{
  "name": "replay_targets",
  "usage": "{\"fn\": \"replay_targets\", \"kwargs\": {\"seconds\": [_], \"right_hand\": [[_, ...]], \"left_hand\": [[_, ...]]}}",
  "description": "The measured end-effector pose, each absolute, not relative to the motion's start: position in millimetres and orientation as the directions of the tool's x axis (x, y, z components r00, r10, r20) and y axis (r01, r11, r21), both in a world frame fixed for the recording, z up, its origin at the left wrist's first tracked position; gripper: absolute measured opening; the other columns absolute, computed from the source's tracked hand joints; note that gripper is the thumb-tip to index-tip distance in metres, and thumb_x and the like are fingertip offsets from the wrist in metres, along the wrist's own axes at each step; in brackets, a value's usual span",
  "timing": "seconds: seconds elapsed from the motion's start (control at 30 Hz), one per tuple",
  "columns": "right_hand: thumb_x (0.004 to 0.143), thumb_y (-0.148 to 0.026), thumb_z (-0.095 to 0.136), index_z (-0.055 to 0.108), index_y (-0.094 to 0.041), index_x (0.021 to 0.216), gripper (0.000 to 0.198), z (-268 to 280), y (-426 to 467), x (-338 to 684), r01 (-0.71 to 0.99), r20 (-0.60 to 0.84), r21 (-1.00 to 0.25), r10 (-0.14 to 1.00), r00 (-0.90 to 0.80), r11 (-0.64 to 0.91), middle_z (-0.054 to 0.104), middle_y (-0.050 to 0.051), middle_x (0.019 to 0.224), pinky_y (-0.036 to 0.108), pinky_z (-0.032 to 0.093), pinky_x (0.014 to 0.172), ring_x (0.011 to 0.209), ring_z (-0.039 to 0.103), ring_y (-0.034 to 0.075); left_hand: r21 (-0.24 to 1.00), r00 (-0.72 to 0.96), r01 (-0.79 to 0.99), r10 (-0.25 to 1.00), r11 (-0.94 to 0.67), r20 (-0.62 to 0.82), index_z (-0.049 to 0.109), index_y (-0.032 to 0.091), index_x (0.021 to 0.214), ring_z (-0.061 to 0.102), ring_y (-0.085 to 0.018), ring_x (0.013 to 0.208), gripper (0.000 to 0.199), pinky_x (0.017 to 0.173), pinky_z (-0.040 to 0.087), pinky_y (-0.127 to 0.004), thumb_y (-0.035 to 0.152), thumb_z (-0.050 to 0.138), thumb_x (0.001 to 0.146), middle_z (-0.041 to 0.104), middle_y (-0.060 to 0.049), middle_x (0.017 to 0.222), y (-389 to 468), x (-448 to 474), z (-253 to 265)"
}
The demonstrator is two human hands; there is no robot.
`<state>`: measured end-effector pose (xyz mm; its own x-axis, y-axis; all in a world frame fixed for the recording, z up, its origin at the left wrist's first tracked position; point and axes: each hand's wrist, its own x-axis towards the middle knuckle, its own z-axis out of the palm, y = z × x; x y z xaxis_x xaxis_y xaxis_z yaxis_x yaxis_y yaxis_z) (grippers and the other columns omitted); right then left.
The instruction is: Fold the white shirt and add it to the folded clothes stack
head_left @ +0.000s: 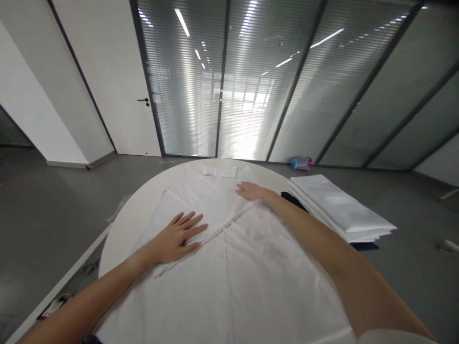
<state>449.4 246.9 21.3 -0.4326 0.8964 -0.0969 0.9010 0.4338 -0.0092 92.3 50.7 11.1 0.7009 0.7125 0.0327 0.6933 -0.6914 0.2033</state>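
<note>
A white button-up shirt (222, 277) lies spread over a round white table, its collar at the far edge and its hem towards me. One sleeve is laid slantwise across the chest. My left hand (178, 238) rests flat on the shirt with fingers spread, at the lower left part of that sleeve. Farther off, my right hand (250, 191) lies on the shirt just below the right side of the collar, its fingers stretched out. Neither hand grips the cloth as far as I can see.
The round table (120, 241) shows its bare rim at the left. At its right edge sits a stack of folded white cloth (337, 203) with dark fabric beneath. A blue and pink item (301, 164) lies on the floor by the glass wall. A white door (111, 81) stands behind, left.
</note>
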Motion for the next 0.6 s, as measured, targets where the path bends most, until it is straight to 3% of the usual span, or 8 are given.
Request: {"fn": "replay_targets", "kwargs": {"seconds": [0.1,0.33,0.6], "right_hand": [[0.1,-0.05,0.038,0.048,-0.022,0.146,0.055,20,215,453,0.912,-0.083,0.037,0.911,-0.404,0.408,0.042,0.011,0.155,0.039,0.035,0.113,0.14,0.043,0.026],[0.099,-0.028,0.039,0.065,-0.015,0.122,0.037,31,181,458,0.966,0.081,0.147,0.971,-0.225,0.212,0.059,0.021,0.129,0.05,0.042,0.097,0.121,0.054,0.037],[0.096,-0.011,0.037,0.067,-0.021,0.122,0.041,36,210,415,0.907,0.057,0.212,0.922,-0.382,0.363,0.063,0.014,0.125,0.041,0.043,0.093,0.113,0.057,0.028]], "left_hand": [[0.197,0.7,0.693,0.712,-0.694,0.046,0.033,0.042,0.154,0.02,-0.031,0.152,0.058,0.122,0.015,-0.055,0.062,0.037,0.099,0.023,0.0,0.164,51,92,10],[0.198,0.691,0.693,0.717,-0.693,0.093,0.041,0.036,0.151,0.024,-0.027,0.151,0.054,0.122,0.017,-0.051,0.059,0.034,0.102,0.029,-0.003,0.162,51,92,6],[0.209,0.681,0.701,0.727,-0.682,0.088,0.043,0.035,0.15,0.026,-0.03,0.15,0.055,0.121,0.018,-0.054,0.059,0.035,0.101,0.032,-0.004,0.162,49,94,9]]}}
